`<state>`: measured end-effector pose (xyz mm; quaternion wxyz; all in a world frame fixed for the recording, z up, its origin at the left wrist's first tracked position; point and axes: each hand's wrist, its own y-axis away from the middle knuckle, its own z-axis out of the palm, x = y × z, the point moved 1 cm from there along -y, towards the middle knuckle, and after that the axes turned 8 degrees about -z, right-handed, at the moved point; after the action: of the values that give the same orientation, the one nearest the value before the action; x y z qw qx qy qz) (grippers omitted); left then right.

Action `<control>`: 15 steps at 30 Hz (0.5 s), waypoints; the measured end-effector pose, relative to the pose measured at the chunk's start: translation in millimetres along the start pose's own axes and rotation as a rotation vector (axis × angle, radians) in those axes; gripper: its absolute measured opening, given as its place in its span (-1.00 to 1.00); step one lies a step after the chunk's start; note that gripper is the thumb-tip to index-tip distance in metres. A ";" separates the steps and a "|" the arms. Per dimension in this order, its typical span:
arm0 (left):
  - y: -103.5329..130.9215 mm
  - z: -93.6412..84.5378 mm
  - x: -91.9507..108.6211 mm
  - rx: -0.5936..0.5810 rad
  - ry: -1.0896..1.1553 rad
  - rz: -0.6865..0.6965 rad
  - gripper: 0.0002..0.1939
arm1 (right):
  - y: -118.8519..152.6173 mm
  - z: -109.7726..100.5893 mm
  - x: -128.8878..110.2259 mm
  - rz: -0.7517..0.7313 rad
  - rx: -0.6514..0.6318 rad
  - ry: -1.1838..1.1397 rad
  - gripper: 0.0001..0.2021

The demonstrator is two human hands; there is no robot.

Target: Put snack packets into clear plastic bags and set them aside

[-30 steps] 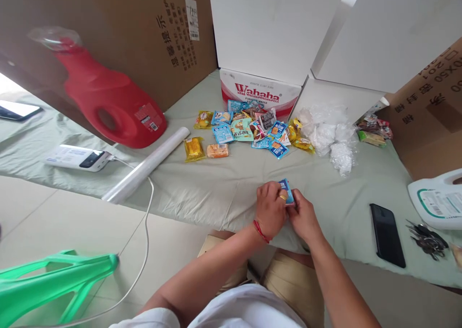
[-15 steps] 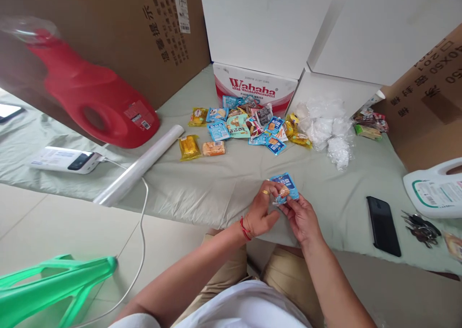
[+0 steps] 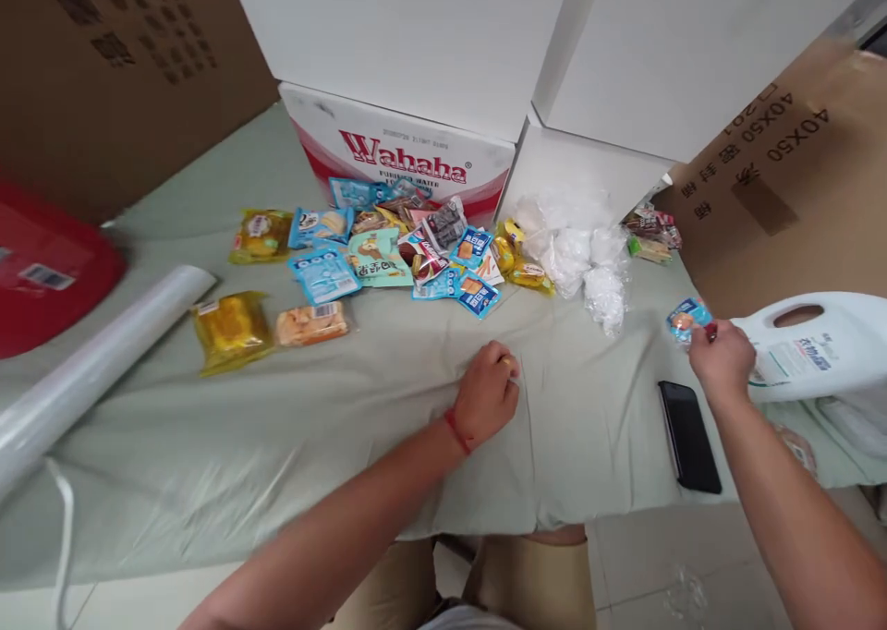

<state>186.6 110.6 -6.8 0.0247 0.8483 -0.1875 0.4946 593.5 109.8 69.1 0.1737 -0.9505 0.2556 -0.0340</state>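
My right hand (image 3: 722, 360), at the right, holds a small blue snack packet (image 3: 688, 319) with a see-through part by its fingertips. A small dark red bit shows at the fingers; I cannot make out what it is. Close beside that hand is a white detergent jug (image 3: 810, 344), and a black phone (image 3: 691, 436) lies just left of the wrist. My left hand (image 3: 487, 394), with a ring and a red wrist cord, rests curled on the green cloth (image 3: 388, 408). Nothing shows in its fingers. Beyond it lies a pile of snack packets (image 3: 380, 258).
Crumpled clear plastic bags (image 3: 575, 242) sit right of the pile. Behind stand a Wahaha carton (image 3: 408, 163) and white boxes (image 3: 416, 39). On the left are a yellow-wrapped snack (image 3: 234, 328), a bread packet (image 3: 311, 323), a plastic film roll (image 3: 103, 362) and a red jug (image 3: 52, 265).
The left hand has let go of the blue packet and lies curled on the cloth. My right hand has carried the packet rightward to beside the white jug. The view has shifted right and closer.
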 end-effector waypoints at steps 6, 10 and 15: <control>7.0 -15.1 -1.7 -0.085 0.053 -0.087 -0.76 | -91.5 69.9 -16.4 -0.200 -0.111 0.247 -0.68; 7.4 -14.3 1.0 -0.126 0.059 -0.058 -0.74 | -153.4 107.8 -36.0 -0.184 -0.088 0.222 -0.66; 1.6 -18.2 -4.9 -0.143 0.309 -0.135 -0.76 | -196.8 115.6 -43.6 -0.109 -0.062 0.185 -0.71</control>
<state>168.8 114.7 -1.9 0.1469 0.7689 -0.1586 0.6017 666.6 326.9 30.1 0.1176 -0.9606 0.2195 -0.1232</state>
